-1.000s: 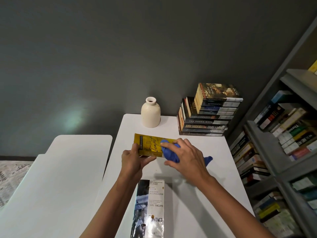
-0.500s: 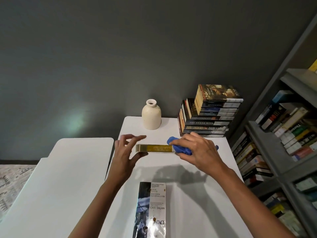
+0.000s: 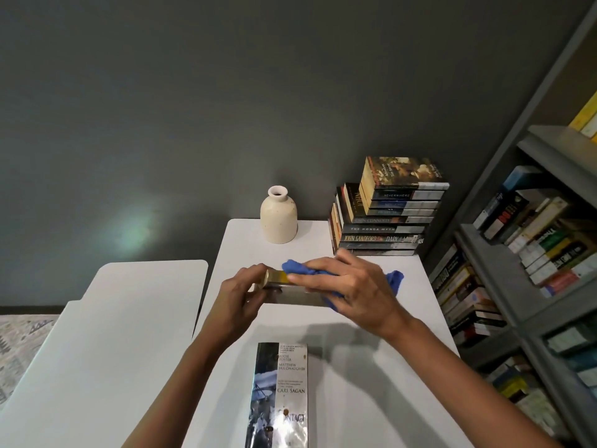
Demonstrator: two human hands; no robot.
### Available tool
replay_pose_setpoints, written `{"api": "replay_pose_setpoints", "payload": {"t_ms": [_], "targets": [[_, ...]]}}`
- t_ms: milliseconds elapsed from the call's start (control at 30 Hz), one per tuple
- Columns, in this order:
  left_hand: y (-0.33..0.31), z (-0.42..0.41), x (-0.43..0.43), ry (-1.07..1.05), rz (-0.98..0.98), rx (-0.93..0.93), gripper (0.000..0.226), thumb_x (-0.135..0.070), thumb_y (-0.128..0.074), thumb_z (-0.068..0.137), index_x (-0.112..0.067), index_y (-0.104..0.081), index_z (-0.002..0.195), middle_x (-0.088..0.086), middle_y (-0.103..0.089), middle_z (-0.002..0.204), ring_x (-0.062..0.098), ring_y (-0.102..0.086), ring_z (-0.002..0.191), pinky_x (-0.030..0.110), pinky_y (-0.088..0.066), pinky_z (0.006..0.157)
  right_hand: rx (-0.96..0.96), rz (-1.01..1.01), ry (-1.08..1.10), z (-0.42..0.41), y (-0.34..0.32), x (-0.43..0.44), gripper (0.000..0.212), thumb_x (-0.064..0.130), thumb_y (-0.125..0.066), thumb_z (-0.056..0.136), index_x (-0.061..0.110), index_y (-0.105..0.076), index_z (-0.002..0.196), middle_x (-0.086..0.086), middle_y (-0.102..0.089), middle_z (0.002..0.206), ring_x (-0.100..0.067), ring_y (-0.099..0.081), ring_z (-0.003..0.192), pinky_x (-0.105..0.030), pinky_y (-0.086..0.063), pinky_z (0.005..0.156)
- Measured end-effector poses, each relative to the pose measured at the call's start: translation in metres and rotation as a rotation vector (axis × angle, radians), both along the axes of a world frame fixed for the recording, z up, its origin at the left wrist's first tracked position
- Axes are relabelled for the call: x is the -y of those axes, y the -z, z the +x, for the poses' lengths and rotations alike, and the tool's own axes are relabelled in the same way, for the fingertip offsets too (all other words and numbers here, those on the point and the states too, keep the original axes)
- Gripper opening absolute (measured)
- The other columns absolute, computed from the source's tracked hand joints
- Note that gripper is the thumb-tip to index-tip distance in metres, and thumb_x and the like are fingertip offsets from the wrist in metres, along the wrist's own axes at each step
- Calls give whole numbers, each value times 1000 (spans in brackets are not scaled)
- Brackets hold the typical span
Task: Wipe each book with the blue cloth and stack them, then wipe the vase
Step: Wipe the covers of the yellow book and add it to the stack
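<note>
So: one vase (image 3: 278, 218), one book stack (image 3: 384, 221) upper right, one Contact book (image 3: 279, 396) bottom centre. Mid-frame, gold book (image 3: 290, 294) on edge, pinched by left hand (image 3: 240, 295); bunched blue cloth (image 3: 295, 266) gripped atop by right hand (image 3: 355, 286).

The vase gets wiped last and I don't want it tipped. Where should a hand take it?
Probably by the narrow neck, from above: the vase stands upright, its flared lip would stop slipping, and the book stack sits close on its right.
</note>
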State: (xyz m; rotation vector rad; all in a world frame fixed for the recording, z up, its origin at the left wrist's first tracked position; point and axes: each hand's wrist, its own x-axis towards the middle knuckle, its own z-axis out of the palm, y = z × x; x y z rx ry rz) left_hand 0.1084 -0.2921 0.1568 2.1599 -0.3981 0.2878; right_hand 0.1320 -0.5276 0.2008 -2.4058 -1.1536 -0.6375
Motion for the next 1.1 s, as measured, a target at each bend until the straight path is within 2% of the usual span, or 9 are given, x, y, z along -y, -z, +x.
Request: {"api": "replay_pose_setpoints", "payload": {"t_ms": [200,367,433,567,700,867,933,1000,1100], "targets": [[-7,-3,-7,-13,-35,-40,14,1,-64,90,-13,-62,92,-18,-61,85,11,-57,83,27,-57,69,-23,26,1,0,0,23,46,7,-62,82,34,-67,119,14,-66,109,-11,-40,76,-29,-46,58],[-9,-1,12,29,-83,-24,7,-2,-63,88,-1,-62,95,-11,-62,83,8,-56,79,17,-52,65,45,-25,-70,0,-14,-19,45,8,-53,86,35,-65,121,14,-66,112,-13,-38,75,-20,-32,64],[-10,-1,11,20,-78,-12,16,-12,-62,88,2,-61,93,-3,-63,84,15,-56,81,26,-55,66,59,-54,-80,2,-14,-12,44,9,-57,87,36,-65,121,14,-66,113,-13,-38,75,-18,-27,64],[-4,-6,-1,-19,-78,2,5,-6,-65,90,-3,-62,93,-10,-63,89,15,-58,85,35,-57,70,23,-41,-34,6,-3,30,40,13,-60,88,36,-66,120,17,-65,112,-13,-38,75,-26,-44,58],[-6,-7,9,-5,-59,3,9,-15,-62,89,-7,-63,93,-10,-62,87,17,-58,83,34,-56,66,43,-17,-19,0,-3,16,36,16,-54,90,34,-67,119,15,-67,109,-11,-37,74,-25,-43,58],[-10,-6,26,-9,-94,19,24,1,-63,89,-19,-63,101,-29,-63,88,2,-58,78,13,-51,61,94,-36,-40,4,-7,-19,40,14,-51,92,34,-64,123,12,-66,114,-12,-36,77,-22,-33,63],[-8,-4,21,-7,-70,14,9,-9,-65,88,-12,-66,96,-22,-64,87,8,-59,80,22,-55,62,88,-64,-47,5,-3,-10,45,10,-59,89,36,-61,125,13,-65,116,-12,-37,77,-21,-32,63],[-6,-5,15,-49,-50,29,10,-20,-63,86,-12,-66,92,-17,-62,84,11,-59,80,29,-56,62,78,-69,-20,8,0,6,44,13,-63,89,37,-61,126,14,-65,115,-12,-38,76,-22,-35,61],[-4,-7,5,-113,-63,39,13,-21,-64,87,-10,-68,93,-14,-63,87,9,-59,80,21,-53,57,61,-49,87,14,3,37,36,22,-54,92,36,-63,123,15,-66,112,-12,-37,75,-29,-45,55]]}}
